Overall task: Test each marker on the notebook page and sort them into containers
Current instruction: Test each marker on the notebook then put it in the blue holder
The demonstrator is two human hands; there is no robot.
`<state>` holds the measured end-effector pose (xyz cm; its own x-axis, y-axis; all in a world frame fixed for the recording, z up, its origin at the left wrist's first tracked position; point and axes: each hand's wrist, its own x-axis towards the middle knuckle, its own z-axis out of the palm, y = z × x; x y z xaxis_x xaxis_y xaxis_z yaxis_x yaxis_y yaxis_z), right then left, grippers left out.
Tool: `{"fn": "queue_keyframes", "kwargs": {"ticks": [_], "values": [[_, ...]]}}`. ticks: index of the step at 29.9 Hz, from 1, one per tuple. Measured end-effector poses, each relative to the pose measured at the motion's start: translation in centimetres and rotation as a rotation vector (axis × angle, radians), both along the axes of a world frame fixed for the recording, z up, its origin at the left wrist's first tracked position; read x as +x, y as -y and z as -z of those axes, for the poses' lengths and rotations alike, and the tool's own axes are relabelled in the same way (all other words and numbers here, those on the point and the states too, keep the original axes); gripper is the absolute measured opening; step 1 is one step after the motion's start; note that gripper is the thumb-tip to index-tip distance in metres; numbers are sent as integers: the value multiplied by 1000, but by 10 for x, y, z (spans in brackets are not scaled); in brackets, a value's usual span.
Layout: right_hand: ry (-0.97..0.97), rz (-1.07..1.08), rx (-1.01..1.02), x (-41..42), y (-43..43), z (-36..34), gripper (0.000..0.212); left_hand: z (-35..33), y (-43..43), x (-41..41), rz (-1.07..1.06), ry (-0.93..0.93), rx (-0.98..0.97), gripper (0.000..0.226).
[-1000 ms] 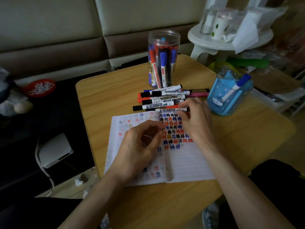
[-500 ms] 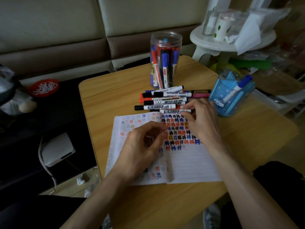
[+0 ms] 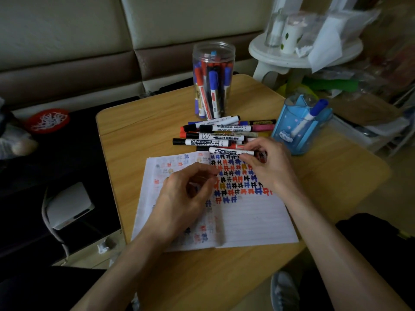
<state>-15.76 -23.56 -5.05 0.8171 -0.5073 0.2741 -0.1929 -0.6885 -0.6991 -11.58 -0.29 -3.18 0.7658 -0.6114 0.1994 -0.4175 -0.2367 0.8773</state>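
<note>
An open lined notebook point(image 3: 253, 221) lies on the wooden table point(image 3: 139, 122), its pages covered in black, blue and red hash marks. Beyond its top edge sits a pile of whiteboard markers point(image 3: 215, 135). My right hand point(image 3: 269, 169) pinches the right end of the nearest white marker point(image 3: 231, 151), which lies flat along the notebook's top edge. My left hand point(image 3: 186, 196) rests on the left page, fingers loosely curled, with nothing clearly in it. A clear jar point(image 3: 213, 52) full of markers stands behind the pile. To the right, a blue pen holder point(image 3: 289, 133) holds one blue-capped marker point(image 3: 311, 115).
A white round side table point(image 3: 280, 56) with cups and plastic bags stands at the back right, close to the table corner. A sofa runs along the back. A red dish point(image 3: 47, 120) and a white device point(image 3: 67, 205) lie off the table's left edge.
My right hand's fingers have settled on the end of the nearest white marker. The left hand has stayed on the page. The view has shifted slightly.
</note>
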Motion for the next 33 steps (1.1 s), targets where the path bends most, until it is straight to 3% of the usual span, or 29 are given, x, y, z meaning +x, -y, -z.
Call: {"fn": "queue_keyframes", "kwargs": {"ticks": [8,14,20,23,29,33], "values": [[245,-65,440,-29,-11,-26,19,-1,7,-4,-93,94,-37,20],[367,-79,805,-58,-12,-43,30,-5,14,-4,-77,85,-37,50],[360,-102,994,-73,-23,-39,29,-9,23,-11,-42,94,-9,25],[300,-112,908,-75,-39,-29,49,-11,26,-19,39,125,-16,21],[298,-178,812,-84,-49,-32,43,-12,29,-25,216,300,100,27],[268,-207,758,-88,-49,-34,36,-16,30,-25,287,260,101,25]]}}
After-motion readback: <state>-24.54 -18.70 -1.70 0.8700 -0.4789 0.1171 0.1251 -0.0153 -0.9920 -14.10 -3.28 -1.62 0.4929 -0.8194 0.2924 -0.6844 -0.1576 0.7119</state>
